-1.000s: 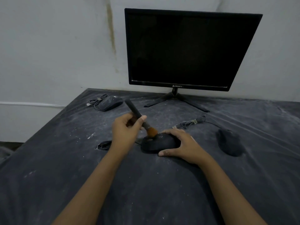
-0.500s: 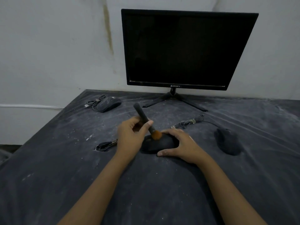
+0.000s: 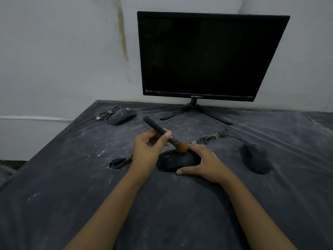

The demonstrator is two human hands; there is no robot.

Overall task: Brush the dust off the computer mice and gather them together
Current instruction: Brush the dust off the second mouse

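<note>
Three mice lie apart: the centre mouse (image 3: 177,160) steadied by the right hand (image 3: 205,162), the left hand (image 3: 149,147) gripping the brush (image 3: 165,135). Hard strokes could resettle dust on the mouse at three o'clock (image 3: 255,159).

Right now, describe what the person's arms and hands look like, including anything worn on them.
Both forearms are bare from the bottom edge of the frame to the wrists: no sleeves show. The left hand and right hand wear no gloves, and no watch, bracelet or ring is visible. The dim light hides finer detail such as the nails.
</note>
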